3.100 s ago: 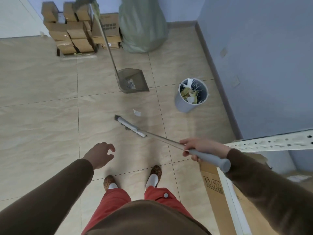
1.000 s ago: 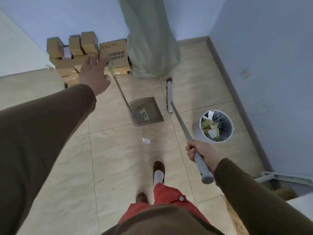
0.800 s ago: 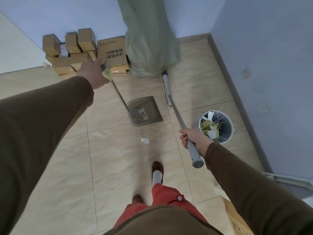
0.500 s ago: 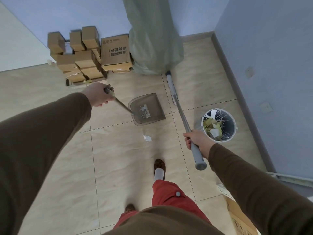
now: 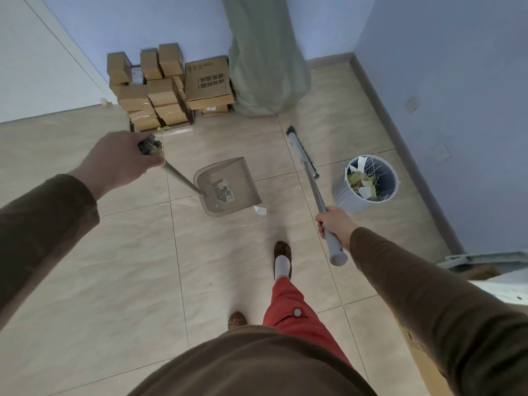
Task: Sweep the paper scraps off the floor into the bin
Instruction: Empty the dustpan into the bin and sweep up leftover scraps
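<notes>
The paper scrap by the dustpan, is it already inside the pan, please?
No, the paper scrap lies on the floor tile beside the dustpan.

A storeroom corner: stacked cardboard boxes [image 5: 160, 92], a bulky sack [image 5: 265, 67], tiled floor [image 5: 85, 281].

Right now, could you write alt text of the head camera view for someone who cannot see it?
A person's left hand holds a long-handled dustpan while the right hand holds a broom. One white paper scrap lies on the tiled floor beside the pan; a bin of scraps stands to the right.
</notes>
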Tool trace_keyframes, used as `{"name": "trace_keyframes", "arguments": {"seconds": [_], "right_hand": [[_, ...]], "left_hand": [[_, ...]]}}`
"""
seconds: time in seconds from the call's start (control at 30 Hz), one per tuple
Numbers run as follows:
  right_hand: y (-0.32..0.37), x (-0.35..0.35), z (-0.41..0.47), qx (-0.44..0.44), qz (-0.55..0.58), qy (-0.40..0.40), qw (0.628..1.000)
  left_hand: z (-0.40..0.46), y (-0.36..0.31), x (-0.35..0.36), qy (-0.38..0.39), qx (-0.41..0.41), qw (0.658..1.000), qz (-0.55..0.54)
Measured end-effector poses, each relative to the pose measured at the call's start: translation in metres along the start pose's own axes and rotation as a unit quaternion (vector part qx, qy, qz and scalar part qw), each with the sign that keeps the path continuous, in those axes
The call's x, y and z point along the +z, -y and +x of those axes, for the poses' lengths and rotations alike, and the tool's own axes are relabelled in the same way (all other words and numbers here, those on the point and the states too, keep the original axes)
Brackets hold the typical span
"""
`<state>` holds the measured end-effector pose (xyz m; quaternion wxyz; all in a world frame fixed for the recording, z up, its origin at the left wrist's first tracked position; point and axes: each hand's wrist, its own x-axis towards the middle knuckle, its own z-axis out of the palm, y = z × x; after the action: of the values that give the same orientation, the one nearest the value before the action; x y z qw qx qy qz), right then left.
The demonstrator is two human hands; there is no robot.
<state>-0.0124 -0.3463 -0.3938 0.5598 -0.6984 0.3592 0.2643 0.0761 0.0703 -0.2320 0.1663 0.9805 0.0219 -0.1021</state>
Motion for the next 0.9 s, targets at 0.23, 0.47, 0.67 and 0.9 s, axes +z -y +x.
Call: {"name": "trace_keyframes", "arguments": {"seconds": [0.23,0.47,0.67,0.9], "right_hand": [[-0.032,0.024,-0.027,-0.003,-0.05,-0.017,0.999],[-0.041,0.045,-0.013,0.019,-0.139,-0.01,0.99],[-0.059,0.084,-0.028,0.055,-0.204,0.055,0.976],[-0.096,0.093,-0.1,0.106,-0.182,0.157,0.965]], "left_hand": [[-0.051,0.016,0.025,0.042,-0.031,0.999,0.002],[-0.057,0.009,0.054,0.076,-0.075,0.994,-0.018],[-0.061,0.009,0.076,0.095,-0.126,0.987,-0.029],[-0.067,0.009,0.078,0.149,-0.167,0.97,-0.091]]}}
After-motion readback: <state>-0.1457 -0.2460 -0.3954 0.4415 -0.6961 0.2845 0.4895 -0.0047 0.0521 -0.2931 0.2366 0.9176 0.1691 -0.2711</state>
